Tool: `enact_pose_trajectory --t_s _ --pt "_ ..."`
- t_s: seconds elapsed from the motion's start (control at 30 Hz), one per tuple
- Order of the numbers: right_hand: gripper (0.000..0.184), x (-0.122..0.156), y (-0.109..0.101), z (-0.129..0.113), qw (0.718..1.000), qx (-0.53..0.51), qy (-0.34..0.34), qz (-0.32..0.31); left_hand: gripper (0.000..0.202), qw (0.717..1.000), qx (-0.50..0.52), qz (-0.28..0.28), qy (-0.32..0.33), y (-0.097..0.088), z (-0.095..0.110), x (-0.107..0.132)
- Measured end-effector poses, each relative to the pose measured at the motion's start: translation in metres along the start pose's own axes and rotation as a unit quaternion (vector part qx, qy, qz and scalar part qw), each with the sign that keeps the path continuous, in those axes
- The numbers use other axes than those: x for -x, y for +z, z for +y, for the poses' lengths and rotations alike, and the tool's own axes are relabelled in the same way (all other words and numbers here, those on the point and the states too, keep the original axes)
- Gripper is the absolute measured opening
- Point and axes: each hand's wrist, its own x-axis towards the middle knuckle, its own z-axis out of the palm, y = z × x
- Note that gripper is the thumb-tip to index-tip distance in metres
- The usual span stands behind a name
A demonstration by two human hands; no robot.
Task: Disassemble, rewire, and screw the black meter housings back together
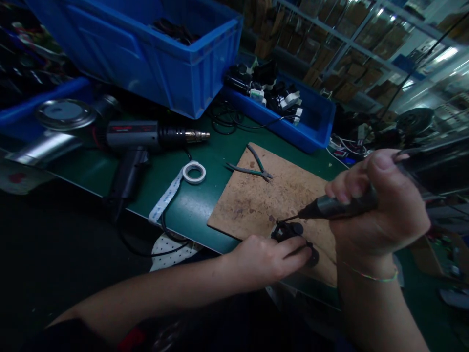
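My right hand (381,205) is wrapped round a dark electric screwdriver (330,206), its thin bit slanting down to the left. The tip of the bit meets a small black plastic part (287,231) near its upper left end. Fingers of my left hand (267,261) close over that part and press it on a brown board (245,208). My hand covers much of the part, so its exact kind cannot be made out. Farther back on the board lie cutting pliers (256,168) with green handles, their jaws toward me.
A heat gun (135,142) and a roll of white tape (194,172) lie left on the green table (190,210). Behind stand a large blue bin (146,63) and a low blue tray (311,132) of black and white parts. A black cable (128,242) hangs over the front edge.
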Motion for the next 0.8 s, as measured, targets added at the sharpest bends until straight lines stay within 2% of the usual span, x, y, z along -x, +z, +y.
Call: enact_pose_trajectory --t_s 0.2,0.43,0.57,0.6,0.63,0.7,0.77,0.8 --pt "0.014 0.004 0.005 0.000 1.000 -0.011 -0.011 -0.018 0.037 0.999 0.013 0.038 -0.001 0.000 -0.003 0.000" --pt "0.018 0.013 0.006 -0.004 0.998 -0.022 0.027 -0.057 0.035 0.998 0.018 0.057 0.001 0.000 -0.004 -0.002" --pt "0.004 0.018 0.006 0.001 0.997 -0.007 0.018 -0.071 0.034 0.998 0.030 0.059 0.004 -0.001 -0.005 -0.002" --pt "0.012 0.018 0.005 0.002 0.997 -0.008 0.018 -0.076 0.034 0.998 0.035 0.056 0.004 -0.001 -0.005 -0.002" --pt "0.017 0.018 0.004 0.002 0.996 -0.014 0.020 -0.085 0.035 0.998 0.038 0.054 0.003 -0.001 -0.005 -0.002" --pt "0.017 0.014 -0.003 0.000 0.994 -0.033 0.016 -0.104 0.037 0.998 0.040 0.043 0.001 -0.001 -0.005 0.000" --pt "0.011 0.007 -0.016 -0.004 0.996 -0.041 -0.013 -0.075 0.039 0.999 0.035 0.027 -0.002 0.000 -0.005 0.001" --pt "0.014 0.002 -0.026 -0.006 0.998 -0.036 -0.027 -0.038 0.041 0.999 0.031 0.017 -0.004 0.001 -0.005 0.002"
